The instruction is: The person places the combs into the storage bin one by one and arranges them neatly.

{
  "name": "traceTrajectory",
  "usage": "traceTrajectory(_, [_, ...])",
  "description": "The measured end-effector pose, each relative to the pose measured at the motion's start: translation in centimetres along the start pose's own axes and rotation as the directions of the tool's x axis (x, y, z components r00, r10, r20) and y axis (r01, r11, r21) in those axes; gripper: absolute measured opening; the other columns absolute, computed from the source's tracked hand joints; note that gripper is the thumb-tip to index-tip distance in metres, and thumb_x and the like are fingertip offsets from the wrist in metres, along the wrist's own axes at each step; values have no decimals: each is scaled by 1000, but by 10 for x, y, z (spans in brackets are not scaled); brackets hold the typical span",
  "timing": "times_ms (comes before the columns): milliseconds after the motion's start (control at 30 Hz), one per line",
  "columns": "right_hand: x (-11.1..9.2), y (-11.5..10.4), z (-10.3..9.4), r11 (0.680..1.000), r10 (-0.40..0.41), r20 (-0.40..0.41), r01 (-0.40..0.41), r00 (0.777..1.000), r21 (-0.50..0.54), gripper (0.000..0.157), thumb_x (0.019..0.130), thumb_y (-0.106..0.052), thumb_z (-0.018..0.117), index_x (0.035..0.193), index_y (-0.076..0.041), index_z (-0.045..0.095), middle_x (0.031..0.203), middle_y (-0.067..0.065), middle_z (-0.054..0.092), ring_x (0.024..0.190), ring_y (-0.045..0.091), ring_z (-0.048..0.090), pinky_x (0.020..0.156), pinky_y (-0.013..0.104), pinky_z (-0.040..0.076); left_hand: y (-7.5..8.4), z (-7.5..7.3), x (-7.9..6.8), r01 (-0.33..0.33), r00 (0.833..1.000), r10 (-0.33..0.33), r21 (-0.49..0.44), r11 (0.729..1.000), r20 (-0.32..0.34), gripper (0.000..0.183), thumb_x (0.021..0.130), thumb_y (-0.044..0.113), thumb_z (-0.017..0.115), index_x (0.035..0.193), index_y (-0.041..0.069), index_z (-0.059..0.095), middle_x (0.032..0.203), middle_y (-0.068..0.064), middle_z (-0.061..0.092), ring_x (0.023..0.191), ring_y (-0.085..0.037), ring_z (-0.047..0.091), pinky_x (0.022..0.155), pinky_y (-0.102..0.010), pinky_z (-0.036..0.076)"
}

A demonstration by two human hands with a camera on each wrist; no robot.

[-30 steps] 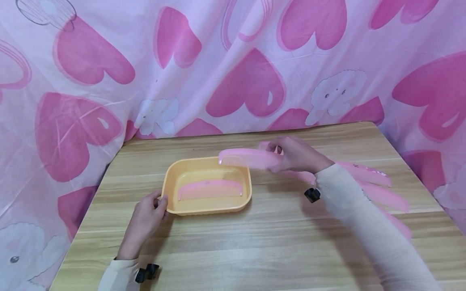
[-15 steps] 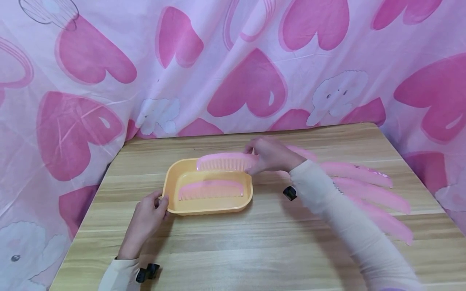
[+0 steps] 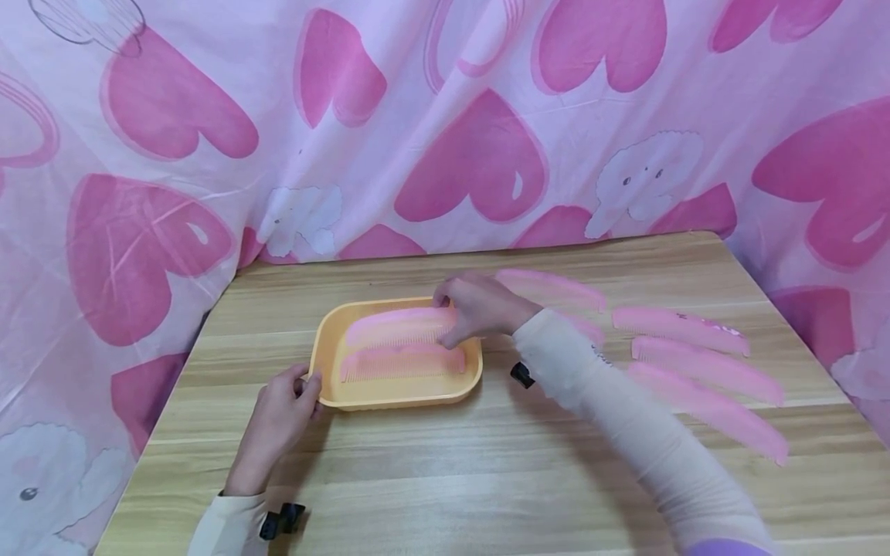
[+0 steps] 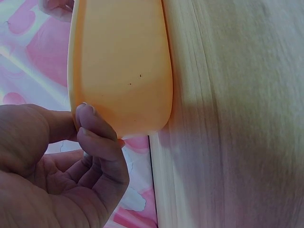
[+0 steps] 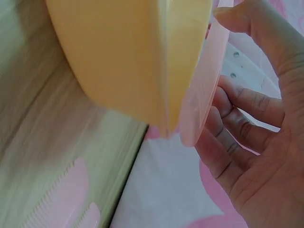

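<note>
A yellow plastic tray [image 3: 389, 405] with rounded corners sits left of centre on the table. My left hand [image 3: 281, 413] pinches its near left corner; in the left wrist view, thumb and fingers grip the tray wall [image 4: 123, 57]. Inside lies a pink comb [image 3: 403, 364], teeth toward me. Over the tray's far half, my right hand [image 3: 483, 309] holds a second pink comb [image 3: 389, 327] by its right end. The right wrist view has this held comb [image 5: 204, 85] between thumb and fingers, beside the tray's rim. Whether it touches the tray floor I cannot tell.
Several more pink combs lie on the wooden table [image 3: 445, 479]: one comb [image 3: 552, 288] behind the right wrist, one partly hidden by it, and three to the right, including a decorated comb [image 3: 681, 328]. A heart-patterned pink cloth [image 3: 473, 170] hangs behind.
My right hand has carried the held comb leftward and down, from beyond the tray's right rim to inside its outline. My left hand and the tray have stayed put.
</note>
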State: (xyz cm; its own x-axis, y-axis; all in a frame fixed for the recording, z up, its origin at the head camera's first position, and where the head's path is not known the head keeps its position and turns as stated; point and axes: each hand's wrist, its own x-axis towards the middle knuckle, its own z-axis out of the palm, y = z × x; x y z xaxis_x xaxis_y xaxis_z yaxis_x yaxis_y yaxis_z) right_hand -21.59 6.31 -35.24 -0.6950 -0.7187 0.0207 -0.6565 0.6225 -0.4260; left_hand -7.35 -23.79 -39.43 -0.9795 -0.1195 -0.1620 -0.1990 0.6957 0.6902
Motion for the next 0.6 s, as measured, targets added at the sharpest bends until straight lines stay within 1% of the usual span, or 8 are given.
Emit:
traceTrajectory(167, [9,-6,10,1000,1,34,-1,999,3,50,69,-34,88,107,-5,73,102,1,68,92,16,58,85,31,49,1,0,0,6,1000,-6,3,1000,-3,37,106,17,49,134,-5,56,72,-6,61,63,-17,55,52,-26,42])
traceTrajectory(367, [17,-9,24,1000,15,71,-16,997,8,49,70,-35,88,106,-5,72,102,1,65,94,16,57,85,32,50,2,1,0,20,1000,-20,2,1000,-4,37,106,16,49,135,-5,56,73,-6,61,64,-18,56,52,-27,43])
traceTrajectory(500, [20,-11,34,1000,28,85,-27,996,-13,48,69,-36,89,104,-7,72,101,0,66,94,16,58,84,34,51,2,0,0,31,1000,-31,-4,1000,1,38,106,17,49,137,-5,54,74,-7,61,64,-18,56,52,-27,43])
traceTrajectory(600, [22,-12,41,999,43,97,-40,994,-32,46,68,-36,90,100,-9,72,98,0,66,91,16,57,80,35,50,2,0,-1,31,999,-31,-8,999,5,38,106,17,49,137,-5,54,74,-7,61,65,-18,57,52,-27,43])
